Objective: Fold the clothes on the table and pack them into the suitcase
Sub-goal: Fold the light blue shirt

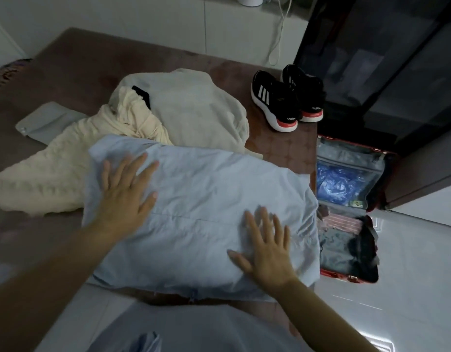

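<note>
Both hands flat, fingers spread, nothing gripped. Left hand presses light blue shirt near its far left part, right hand presses near side, right of middle. Shirt spread at table near edge, reaching right edge. Cream sweater and pale jacket behind it. Black sneakers at far right corner. Red suitcase open on floor beside right edge, looks partly packed, kinda dim.

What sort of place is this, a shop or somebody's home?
Probably a room in someone's home. Loose clothes, such as a cream sweater and a light blue shirt, lie on a brown table; a pair of black sneakers stands on it; an open red suitcase lies on the glossy floor alongside.
</note>
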A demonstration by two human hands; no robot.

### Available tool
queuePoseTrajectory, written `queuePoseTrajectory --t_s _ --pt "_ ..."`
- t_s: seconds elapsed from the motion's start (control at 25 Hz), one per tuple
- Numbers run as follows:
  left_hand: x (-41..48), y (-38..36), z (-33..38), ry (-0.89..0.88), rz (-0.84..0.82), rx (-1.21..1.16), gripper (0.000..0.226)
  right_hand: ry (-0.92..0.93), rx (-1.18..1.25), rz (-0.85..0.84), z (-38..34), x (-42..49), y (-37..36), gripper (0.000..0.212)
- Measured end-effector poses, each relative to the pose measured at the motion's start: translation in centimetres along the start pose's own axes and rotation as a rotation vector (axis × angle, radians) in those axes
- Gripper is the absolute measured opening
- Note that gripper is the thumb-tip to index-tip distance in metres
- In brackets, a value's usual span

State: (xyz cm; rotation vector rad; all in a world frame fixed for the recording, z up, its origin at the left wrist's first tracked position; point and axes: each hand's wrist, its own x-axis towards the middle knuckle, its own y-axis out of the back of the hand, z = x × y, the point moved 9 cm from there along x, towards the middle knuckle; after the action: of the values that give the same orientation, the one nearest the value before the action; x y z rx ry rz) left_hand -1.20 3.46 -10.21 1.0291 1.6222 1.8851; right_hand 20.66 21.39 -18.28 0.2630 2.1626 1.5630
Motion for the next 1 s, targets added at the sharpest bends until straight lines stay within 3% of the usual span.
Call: queuePoseTrajectory --t_s 0.12,0.2,0.32,0.36,0.44,0.56,0.68,0.76,0.88,1.0 --pt "-4.6 -1.8 0.0 0.028 -0.066 0.044 0.057 -0.016 -0.057 0.018 0.0 -0.1 -2.1 0.086" --pt "-7.2 -1.6 -4.0 0.27 -0.041 -0.03 0.065 -0.039 -0.038 0.035 -0.7 0.2 -1.0 0.087" --pt "-11.6 -1.3 -9.7 0.735 0.004 -0.514 0.086 0.118 -0.067 0.17 -6.5 -0.2 1.3 0.086" --pt "-12.9 -1.8 -10.1 0.813 -0.003 -0.672 0.089 0.183 -0.066 0.165 -9.0 -0.3 1.1 0.089" --pt "-14.2 -2.4 -9.2 0.836 -0.054 -0.883 0.076 0.251 -0.036 0.103 -13.0 -0.4 -1.0 0.092" --pt "-14.7 -3.5 -8.0 0.877 -0.178 -1.041 0.053 0.172 -0.073 -0.062 -14.4 0.4 -4.8 0.093" --pt "-14.7 -5.4 -8.6 0.895 -0.345 -1.054 0.046 0.101 -0.151 -0.116 -14.4 1.2 -6.2 0.095" --pt "-14.5 -6.3 -8.3 0.863 -0.429 -1.12 0.055 0.115 -0.236 -0.14 -14.5 1.5 -6.5 0.093" --pt "-14.3 -6.2 -8.2 0.881 -0.419 -1.068 0.067 0.148 -0.276 -0.175 -15.1 1.6 -6.2 0.086" --pt "-15.8 -6.2 -7.7 1.064 -0.415 -1.122 0.049 0.123 -0.323 -0.242 -14.8 1.1 -6.3 0.084"
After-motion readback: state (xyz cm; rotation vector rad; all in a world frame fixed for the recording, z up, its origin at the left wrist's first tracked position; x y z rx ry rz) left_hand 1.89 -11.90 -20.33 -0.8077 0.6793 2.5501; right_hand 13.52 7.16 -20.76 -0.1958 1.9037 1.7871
